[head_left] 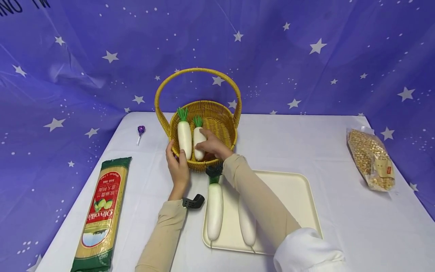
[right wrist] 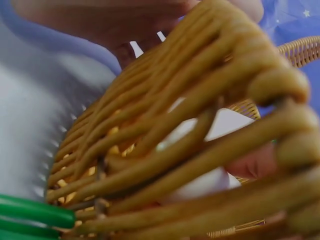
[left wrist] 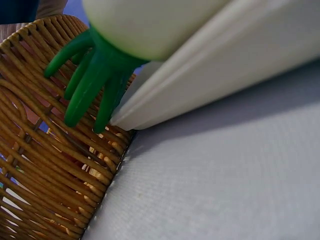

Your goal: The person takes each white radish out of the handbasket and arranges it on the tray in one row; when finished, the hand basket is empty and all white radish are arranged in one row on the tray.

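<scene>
A yellow wicker basket (head_left: 221, 126) with a tall arched handle stands at the back of the table. Two white radishes with green tops lie in it, a longer left one (head_left: 184, 138) and a shorter right one (head_left: 198, 135). My right hand (head_left: 215, 146) reaches over the front rim and grips the shorter radish between thumb and fingers. At the basket's front left, my left hand (head_left: 179, 172) holds the rim, its thumb near the longer radish's lower end. In the right wrist view, the basket's weave (right wrist: 150, 130) partly hides the contents.
In front of the basket a cream tray (head_left: 292, 196) bears two more radishes, a left one (head_left: 215, 215) and a right one (head_left: 247, 223) partly under my right arm. Spaghetti (head_left: 102, 211) and a lollipop (head_left: 141, 130) lie left, a bag of corn kernels (head_left: 368, 158) right.
</scene>
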### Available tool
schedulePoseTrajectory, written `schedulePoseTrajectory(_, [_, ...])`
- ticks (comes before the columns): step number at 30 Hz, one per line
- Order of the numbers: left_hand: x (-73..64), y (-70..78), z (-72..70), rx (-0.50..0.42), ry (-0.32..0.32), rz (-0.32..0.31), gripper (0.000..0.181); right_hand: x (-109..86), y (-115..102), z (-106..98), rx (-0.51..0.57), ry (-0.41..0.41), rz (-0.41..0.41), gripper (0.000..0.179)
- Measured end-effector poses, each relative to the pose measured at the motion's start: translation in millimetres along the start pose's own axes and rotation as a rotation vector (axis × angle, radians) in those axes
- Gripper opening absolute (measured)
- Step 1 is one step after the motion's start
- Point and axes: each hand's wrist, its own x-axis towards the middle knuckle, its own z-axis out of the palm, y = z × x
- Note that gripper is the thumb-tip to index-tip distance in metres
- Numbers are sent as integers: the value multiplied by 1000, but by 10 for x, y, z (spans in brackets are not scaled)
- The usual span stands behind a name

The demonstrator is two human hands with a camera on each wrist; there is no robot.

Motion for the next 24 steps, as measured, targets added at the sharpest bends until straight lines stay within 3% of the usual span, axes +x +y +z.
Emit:
schedulePoseTrajectory(7, [81, -289, 20, 9, -4, 2, 47, -21, -9, -34, -6, -99, -19, 57])
schedulePoseTrajectory(11, [81, -309, 24, 14, 2, 7, 46, -18, -11, -48, 22, -130, 0, 54])
schedulePoseTrajectory(18, [85, -306, 29, 18, 24, 29, 47, -20, -25, -54, 223, -144, 27, 56])
schedulePoseTrajectory(24, [90, -304, 27, 18, 18, 31, 48, -28, -16, -74, 347, -144, -22, 55])
